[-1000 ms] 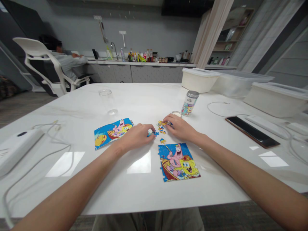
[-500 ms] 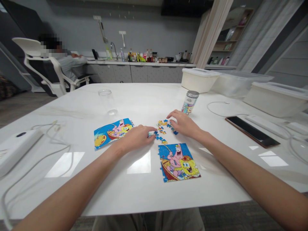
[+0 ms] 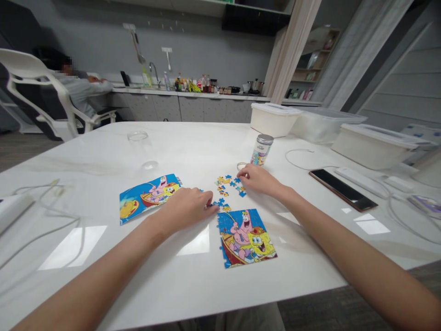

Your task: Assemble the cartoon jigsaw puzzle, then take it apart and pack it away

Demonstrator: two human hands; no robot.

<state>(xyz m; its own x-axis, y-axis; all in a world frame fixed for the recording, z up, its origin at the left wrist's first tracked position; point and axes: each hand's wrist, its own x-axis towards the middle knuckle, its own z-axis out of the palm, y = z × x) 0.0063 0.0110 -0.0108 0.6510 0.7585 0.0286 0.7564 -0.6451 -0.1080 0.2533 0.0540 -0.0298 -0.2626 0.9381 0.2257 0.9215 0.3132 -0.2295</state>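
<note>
In the head view, the step in hand looks like sorting the loose jigsaw pieces (image 3: 242,194). They lie in a bunch between the left hand (image 3: 191,207) and the right hand (image 3: 260,179), just past the part-built jigsaw (image 3: 246,238). The left thumb and finger are close together beside some blue pieces. The right fingers bend at the bunch's right side. I can't tell if either hand is pinching a piece. The jigsaw's left edge is bumpy, so the next move seems to need a matching piece.
</note>
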